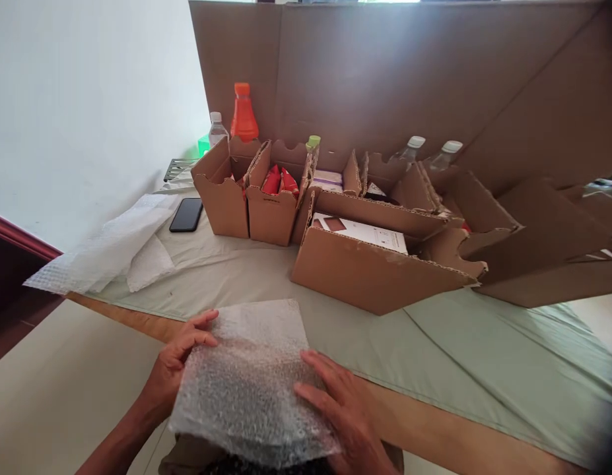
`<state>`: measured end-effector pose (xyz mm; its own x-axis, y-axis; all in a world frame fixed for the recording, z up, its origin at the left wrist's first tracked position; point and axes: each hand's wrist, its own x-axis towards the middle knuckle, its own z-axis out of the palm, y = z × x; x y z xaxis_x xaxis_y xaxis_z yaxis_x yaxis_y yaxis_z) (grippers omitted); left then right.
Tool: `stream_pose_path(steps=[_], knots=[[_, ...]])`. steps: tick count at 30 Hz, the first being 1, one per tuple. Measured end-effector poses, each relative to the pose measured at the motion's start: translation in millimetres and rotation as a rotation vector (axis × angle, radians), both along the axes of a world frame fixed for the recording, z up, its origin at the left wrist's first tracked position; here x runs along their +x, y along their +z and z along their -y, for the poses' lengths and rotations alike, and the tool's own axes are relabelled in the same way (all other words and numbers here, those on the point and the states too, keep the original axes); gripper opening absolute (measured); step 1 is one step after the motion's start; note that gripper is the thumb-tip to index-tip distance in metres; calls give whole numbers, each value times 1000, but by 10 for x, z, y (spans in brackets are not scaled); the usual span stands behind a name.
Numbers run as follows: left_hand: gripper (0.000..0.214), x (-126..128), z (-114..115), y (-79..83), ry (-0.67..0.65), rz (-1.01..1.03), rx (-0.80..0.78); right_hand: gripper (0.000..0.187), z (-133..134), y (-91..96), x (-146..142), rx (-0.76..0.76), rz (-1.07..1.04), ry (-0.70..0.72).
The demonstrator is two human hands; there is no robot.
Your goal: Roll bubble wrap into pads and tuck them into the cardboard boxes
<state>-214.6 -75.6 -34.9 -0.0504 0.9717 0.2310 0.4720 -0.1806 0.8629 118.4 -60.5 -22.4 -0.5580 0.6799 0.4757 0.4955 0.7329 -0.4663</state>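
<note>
Bubble wrap (251, 382) between both hands (342, 402), table (429, 425) beyond.

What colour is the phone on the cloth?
The phone is black, seen best in the head view.

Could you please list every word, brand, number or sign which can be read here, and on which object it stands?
No text can be read.
White flat box with brown picture: print too small to read.
Brown cardboard bin with notched front: dark mark below rim, unreadable.
Red shiny packets: any marks too blurred.
Clear bubble-wrap sheet: no text seen.
</note>
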Motion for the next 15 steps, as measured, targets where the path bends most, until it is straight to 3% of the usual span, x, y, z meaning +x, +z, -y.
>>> stream_pose_path(steps=[5,9,15], knots=[[36,87,289,64,-124,-272,88,21,-77,81,-124,-201,-234,47],[19,150,458,17,-167,-288,82,17,-89,81,-171,-320,-212,-132],[12,280,494,-155,154,-323,165,20,-76,-111,-201,-243,-126,-378]])
